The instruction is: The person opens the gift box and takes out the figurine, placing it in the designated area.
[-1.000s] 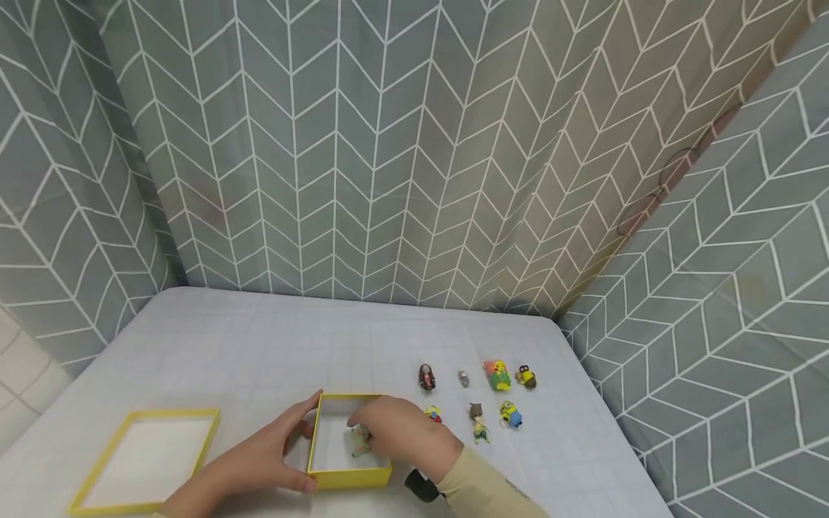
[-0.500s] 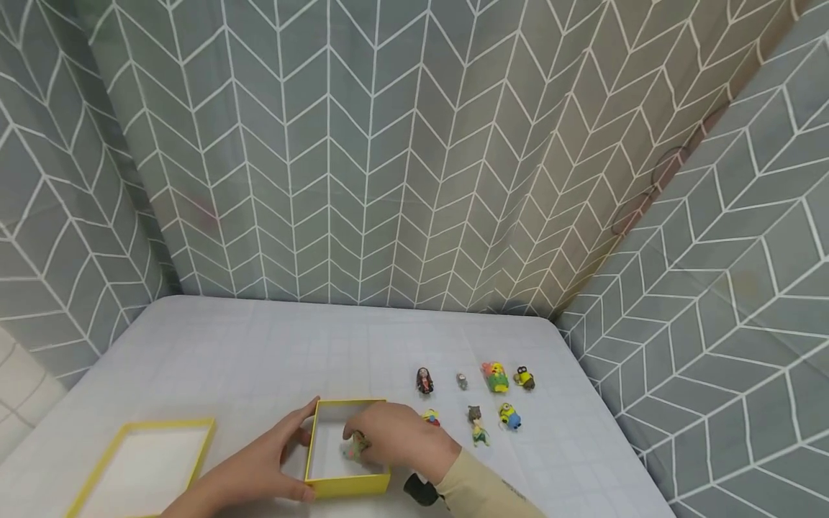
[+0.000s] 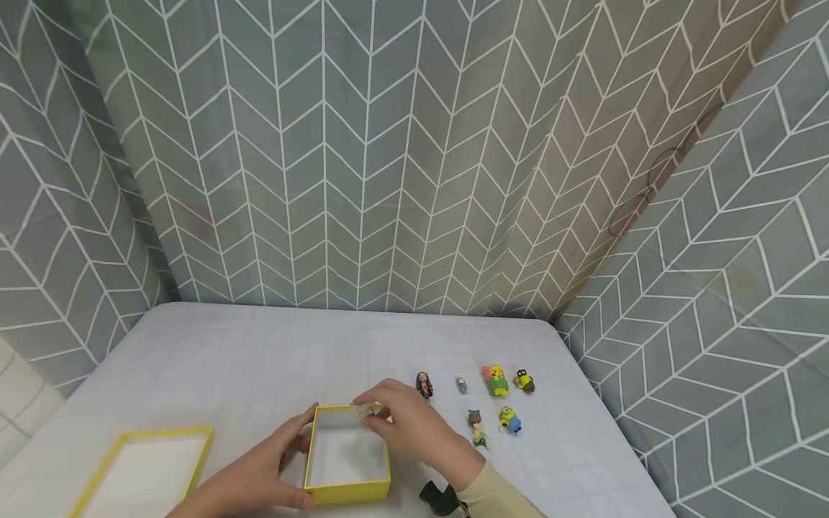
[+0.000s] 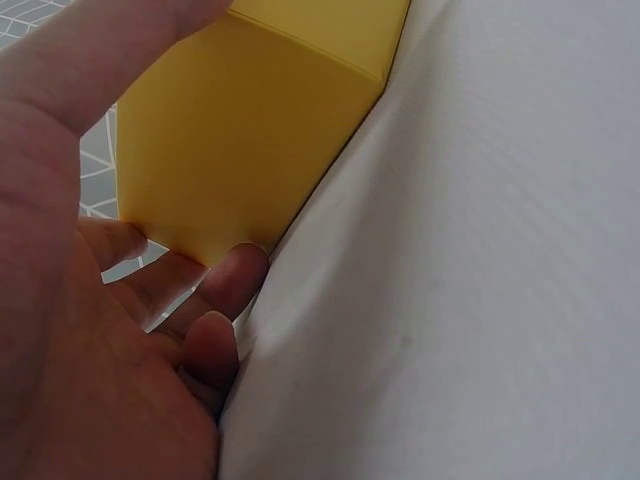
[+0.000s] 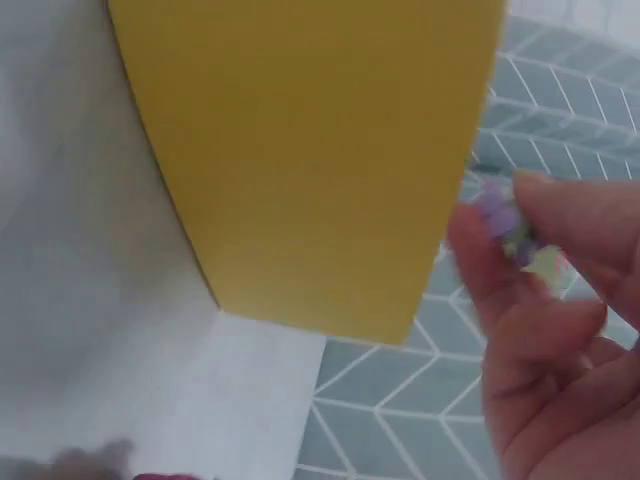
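Observation:
A shallow yellow box (image 3: 348, 492) with a white inside stands at the front of the table. My left hand (image 3: 268, 464) holds its left side, thumb at the front corner and index finger near the back corner. In the left wrist view, the other fingertips (image 4: 240, 278) are low beside the yellow wall. My right hand (image 3: 414, 424) pinches a small toy figurine (image 3: 368, 410) between thumb and fingers over the box's back right corner. Purple and pale green parts of the figurine (image 5: 500, 212) show in the right wrist view; the fingers hide the rest.
A yellow-rimmed lid (image 3: 204, 453) lies at the left. Right of the box are several toys: a dark-haired doll (image 3: 424, 385), a small grey figure (image 3: 461, 385), a green-and-yellow figure (image 3: 497, 381), two minions (image 3: 524, 381) and a brown-topped figure (image 3: 477, 429). Patterned curtains (image 3: 363, 180) surround the table.
My right hand has lifted the figurine from low inside the box up to its back right rim. My left hand stays on the box. A red-and-yellow toy is now hidden behind my right hand.

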Motion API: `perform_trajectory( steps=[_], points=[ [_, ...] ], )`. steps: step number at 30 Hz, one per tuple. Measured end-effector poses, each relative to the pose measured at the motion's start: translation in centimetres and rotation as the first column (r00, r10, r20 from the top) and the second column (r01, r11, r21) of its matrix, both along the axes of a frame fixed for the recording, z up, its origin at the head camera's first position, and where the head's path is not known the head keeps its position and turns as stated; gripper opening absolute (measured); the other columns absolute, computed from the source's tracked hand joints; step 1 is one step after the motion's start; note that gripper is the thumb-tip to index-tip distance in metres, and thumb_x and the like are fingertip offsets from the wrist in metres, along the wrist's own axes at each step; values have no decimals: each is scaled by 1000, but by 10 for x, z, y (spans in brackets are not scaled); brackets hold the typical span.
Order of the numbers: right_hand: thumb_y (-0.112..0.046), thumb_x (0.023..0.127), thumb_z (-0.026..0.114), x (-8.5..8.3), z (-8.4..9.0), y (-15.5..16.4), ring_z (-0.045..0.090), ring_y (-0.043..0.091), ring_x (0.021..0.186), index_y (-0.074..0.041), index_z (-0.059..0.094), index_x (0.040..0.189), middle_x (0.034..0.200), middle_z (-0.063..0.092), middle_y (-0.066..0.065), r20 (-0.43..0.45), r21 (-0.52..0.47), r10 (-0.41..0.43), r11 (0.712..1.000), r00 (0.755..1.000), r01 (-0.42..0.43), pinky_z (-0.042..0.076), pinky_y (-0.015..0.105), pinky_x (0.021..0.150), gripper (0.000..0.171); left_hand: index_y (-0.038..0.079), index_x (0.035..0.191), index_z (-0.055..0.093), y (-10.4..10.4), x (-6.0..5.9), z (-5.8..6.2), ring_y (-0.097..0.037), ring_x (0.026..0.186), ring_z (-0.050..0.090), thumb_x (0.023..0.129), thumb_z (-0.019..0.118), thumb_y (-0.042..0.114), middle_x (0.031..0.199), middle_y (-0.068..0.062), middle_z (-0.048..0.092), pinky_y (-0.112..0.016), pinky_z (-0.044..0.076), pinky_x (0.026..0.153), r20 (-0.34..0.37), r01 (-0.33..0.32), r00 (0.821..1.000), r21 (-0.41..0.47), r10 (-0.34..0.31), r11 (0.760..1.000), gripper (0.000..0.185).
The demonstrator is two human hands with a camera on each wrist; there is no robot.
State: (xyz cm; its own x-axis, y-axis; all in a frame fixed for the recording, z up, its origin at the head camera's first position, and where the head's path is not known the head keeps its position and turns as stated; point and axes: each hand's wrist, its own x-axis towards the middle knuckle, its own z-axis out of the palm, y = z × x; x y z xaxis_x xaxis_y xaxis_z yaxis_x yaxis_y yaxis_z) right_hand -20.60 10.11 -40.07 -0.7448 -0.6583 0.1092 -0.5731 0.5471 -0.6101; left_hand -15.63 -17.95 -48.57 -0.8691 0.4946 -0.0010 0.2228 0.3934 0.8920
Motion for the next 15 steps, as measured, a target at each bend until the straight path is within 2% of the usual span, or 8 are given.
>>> perform_trajectory(
  steps=[6,11,15],
  points=[
    [-18,90,75,-5,2,19,64,3,90,-23,67,127,116,59,-7,114,-162,-95,980,989,113,53,22,69,38,16,160,11,0,0,1,-11,110,51,74,88,31,141,-8,39,-17,40,96,78,-15,997,-7,16,1000,116],
    [-22,89,76,-7,2,37,64,8,92,-27,62,134,111,58,-5,190,-204,-205,948,960,243,55,26,66,47,15,160,10,-1,1,3,-10,111,50,74,88,33,140,-8,39,-17,39,96,55,-11,998,-25,12,1000,118],
    [-27,89,76,-9,0,54,65,11,88,-27,62,134,109,60,-2,166,-245,-272,920,948,307,55,28,66,47,14,160,10,-1,1,4,-9,111,50,73,89,36,139,-7,40,-17,39,96,29,-11,1000,-41,12,999,119]
  ],
)
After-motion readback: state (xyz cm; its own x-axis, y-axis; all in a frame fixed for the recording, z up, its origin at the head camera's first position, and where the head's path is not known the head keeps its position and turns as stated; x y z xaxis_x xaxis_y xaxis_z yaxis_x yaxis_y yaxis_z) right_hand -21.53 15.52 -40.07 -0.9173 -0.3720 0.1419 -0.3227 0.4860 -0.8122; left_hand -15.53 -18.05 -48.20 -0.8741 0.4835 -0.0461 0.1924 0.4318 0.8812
